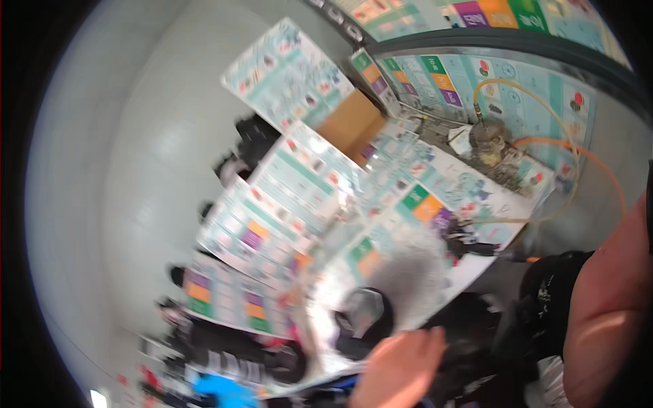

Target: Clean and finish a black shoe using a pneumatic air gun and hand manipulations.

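My left hand [403,367] reaches in from the lower edge, blurred by motion. Its fingers point toward the upper right, too smeared to show whether they hold anything. Closest to it is a round black thing [345,347] with a grey-white middle, on the littered work surface. Just above that lies a fuzzy grey patch [411,272]. A bare arm [605,319], apparently my right one, runs along the right edge; its hand is out of sight. Between the two arms are dark shapes I cannot make out.
Printed sheets and boards [299,180] overlap across the surface. An open brown cardboard box [350,126] stands at the back. A yellow hose [537,102] loops from a dirty round metal fitting [490,139] toward a dark tool [469,238]; an orange hose [598,160] curves right.
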`<state>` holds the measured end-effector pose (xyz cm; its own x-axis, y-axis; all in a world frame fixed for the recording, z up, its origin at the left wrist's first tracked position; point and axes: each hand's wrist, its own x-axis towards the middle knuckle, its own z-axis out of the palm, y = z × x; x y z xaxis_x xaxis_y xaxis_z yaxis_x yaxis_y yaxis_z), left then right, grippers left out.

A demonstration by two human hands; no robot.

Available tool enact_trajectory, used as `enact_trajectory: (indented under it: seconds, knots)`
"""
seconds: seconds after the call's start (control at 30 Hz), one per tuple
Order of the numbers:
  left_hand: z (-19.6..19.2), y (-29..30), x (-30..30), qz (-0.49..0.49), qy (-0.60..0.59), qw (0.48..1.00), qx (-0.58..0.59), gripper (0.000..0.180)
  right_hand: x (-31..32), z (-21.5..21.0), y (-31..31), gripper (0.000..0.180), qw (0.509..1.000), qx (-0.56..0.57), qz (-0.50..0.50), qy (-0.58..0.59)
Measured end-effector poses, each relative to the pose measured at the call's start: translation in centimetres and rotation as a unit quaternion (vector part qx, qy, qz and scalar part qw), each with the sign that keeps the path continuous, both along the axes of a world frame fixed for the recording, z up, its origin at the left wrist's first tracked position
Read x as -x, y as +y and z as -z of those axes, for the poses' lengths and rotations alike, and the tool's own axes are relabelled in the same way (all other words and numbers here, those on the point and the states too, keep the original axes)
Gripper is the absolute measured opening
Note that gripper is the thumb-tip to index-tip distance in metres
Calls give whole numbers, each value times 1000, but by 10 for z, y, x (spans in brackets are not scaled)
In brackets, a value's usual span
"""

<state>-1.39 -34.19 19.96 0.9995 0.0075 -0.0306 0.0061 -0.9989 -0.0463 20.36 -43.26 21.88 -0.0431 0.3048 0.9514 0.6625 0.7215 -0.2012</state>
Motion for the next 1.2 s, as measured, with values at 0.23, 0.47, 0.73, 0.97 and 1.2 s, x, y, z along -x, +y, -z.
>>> enact_trajectory:
  seconds: [0.23, 0.47, 0.73, 0.97, 1.2]
  knots:
    - [-104, -125, -130, 302, -73, 789, -531, 32, -22, -37, -36, 87, 994, -80, -18, 77]
    - [-90, -104, -114, 180, -220, 817, -502, 25, -8, -24, -38, 87, 991, -96, -18, 96]
    - [-131, -65, -112, 59, -223, 821, -522, 24, -19, -30, -48, 87, 991, -109, 16, 79]
    - [-151, -79, -101, 14, -248, 800, -546, 21, -30, -33, -41, 87, 989, -123, 33, 76]
    - [-116, -117, -107, 143, -258, 831, -471, 27, -34, -31, -37, 88, 989, -113, 52, 78]
